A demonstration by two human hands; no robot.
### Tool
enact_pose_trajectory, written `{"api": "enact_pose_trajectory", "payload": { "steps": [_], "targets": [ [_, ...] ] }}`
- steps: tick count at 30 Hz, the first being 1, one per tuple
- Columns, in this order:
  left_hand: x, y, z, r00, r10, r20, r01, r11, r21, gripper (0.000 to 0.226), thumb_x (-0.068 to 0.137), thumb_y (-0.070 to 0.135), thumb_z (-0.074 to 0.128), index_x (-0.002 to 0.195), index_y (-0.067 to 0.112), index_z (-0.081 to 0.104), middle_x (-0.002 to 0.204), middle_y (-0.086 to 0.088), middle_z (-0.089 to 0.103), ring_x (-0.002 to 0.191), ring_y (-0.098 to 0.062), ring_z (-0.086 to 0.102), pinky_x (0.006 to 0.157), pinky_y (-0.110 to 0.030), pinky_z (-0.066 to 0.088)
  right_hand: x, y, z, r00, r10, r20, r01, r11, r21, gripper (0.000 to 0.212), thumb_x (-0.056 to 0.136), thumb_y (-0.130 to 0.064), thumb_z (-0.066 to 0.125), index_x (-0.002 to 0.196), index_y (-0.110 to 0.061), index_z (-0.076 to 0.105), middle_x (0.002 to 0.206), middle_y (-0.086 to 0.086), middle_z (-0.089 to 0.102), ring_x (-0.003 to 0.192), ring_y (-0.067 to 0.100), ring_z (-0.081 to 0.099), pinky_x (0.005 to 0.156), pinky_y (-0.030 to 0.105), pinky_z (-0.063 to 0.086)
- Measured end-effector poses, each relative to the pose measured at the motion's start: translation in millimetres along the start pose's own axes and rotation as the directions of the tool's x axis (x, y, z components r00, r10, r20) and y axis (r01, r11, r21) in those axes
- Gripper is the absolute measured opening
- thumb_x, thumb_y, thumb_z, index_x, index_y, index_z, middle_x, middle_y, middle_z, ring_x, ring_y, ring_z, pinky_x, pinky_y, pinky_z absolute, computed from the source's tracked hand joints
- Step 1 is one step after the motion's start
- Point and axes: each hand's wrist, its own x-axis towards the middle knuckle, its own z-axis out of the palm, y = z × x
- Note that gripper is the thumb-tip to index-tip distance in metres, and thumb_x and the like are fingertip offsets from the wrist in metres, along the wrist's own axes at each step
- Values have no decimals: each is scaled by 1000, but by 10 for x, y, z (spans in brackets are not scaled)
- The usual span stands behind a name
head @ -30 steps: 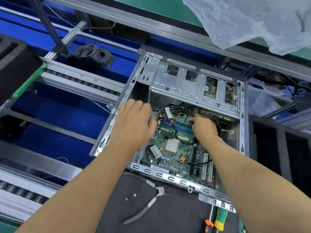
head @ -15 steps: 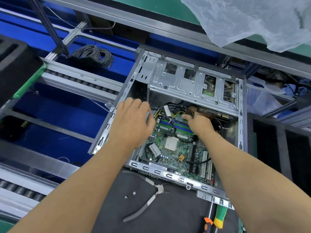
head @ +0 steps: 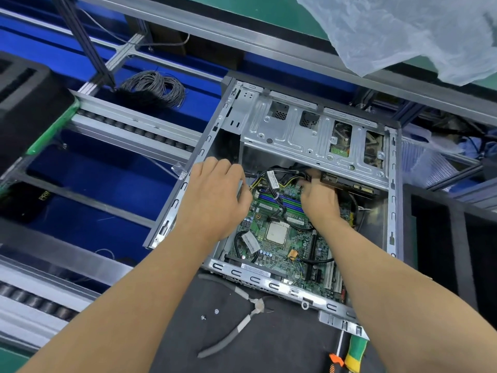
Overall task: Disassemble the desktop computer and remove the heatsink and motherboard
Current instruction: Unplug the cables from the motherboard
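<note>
Risks, judged from current layout:
- Right hand (head: 318,200) deep at far end of motherboard (head: 279,232), fingers curled in cable bundle (head: 279,181) under drive cage (head: 317,138). Probably tugging a plug; exact cable pinched not discernible, fingertips hidden by knuckles and wiring. Pulling on wires instead of connector body: likely torn leads or cracked header.
- Sharp stamped edge of drive cage directly above right knuckles; sudden release of a stuck plug could drive hand up into it.
- Bare CPU (head: 277,234) exposed, no heatsink on it; heatsink not visible anywhere in view. Right wrist passing just beside CPU; smeared paste or a dragged cable across it possible.
- Left hand (head: 215,200) over left wall of chassis (head: 185,184), fingers curled downward toward board edge; whether gripping the wall or something behind it cannot be told. If only resting, chassis may shift on mat (head: 269,343) under a hard pull.
- Loose screws (head: 203,317) on mat near pliers (head: 242,324); easy to knock off or lose.
- Black cables still crossing board near side; lifting board before freeing them would snag.

Position of task item: motherboard seated flat in chassis floor, between both forearms; left hand at its left margin, right hand over its far right portion, CPU just near side of right hand.
</note>
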Motion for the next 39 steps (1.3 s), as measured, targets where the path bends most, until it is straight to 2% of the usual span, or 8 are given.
{"api": "enact_pose_trajectory", "payload": {
  "steps": [5,9,11,16,20,23,31,39],
  "targets": [
    [1,0,9,1000,7,10,-7,1000,22,25,89,35,39,89,18,57,85,2,53,86,-21,43,84,-36,35,-8,-6,-51,997,-74,36,75,997,-28,42,100,-12,32,136,-23,52,93,17,66,69,32,58,58,36,49],
    [2,6,10,1000,3,13,-4,1000,30,22,90,34,41,89,19,57,85,3,52,86,-20,43,84,-35,34,4,-38,-54,1000,27,6,-27,999,19,34,103,-23,34,125,-7,54,63,5,48,53,23,43,46,28,34],
    [0,7,8,1000,4,10,-4,999,34,21,90,34,42,89,19,57,85,3,52,86,-20,43,84,-35,34,25,-76,-34,994,112,-8,-111,990,89,36,101,-33,39,119,-6,55,72,11,55,54,21,43,47,27,33],
    [-2,1,13,1000,4,11,-5,1000,23,21,90,33,43,90,18,57,85,3,53,87,-20,43,85,-35,33,58,-96,-10,984,158,81,-166,980,108,47,102,-37,36,126,2,48,111,25,61,103,38,57,77,34,42],
    [7,5,4,1000,13,7,-13,1000,12,30,89,37,35,89,18,58,84,2,53,86,-20,43,84,-35,34,41,-83,-10,977,143,159,-167,974,155,41,96,-41,40,114,-5,48,109,21,59,101,36,54,83,36,46],
    [6,3,-4,1000,11,3,-11,1000,4,34,87,38,32,88,18,59,84,3,53,85,-20,43,84,-34,32,69,-61,-6,965,146,218,-181,972,150,60,90,-55,47,128,-8,45,114,16,59,108,35,54,84,36,46],
    [10,7,-7,1000,5,17,-5,1000,5,38,86,40,27,88,18,58,84,3,52,85,-19,42,84,-36,35,156,-11,-14,969,79,236,-85,996,15,64,93,-63,39,125,-7,46,117,16,60,111,35,54,72,31,38],
    [9,10,-8,1000,8,26,-8,1000,18,37,87,40,28,88,18,57,85,2,53,86,-20,43,84,-37,36,146,-17,-77,965,17,261,0,998,-64,52,101,-51,28,128,-8,41,123,21,58,111,37,56,77,37,39]
  ]
}}
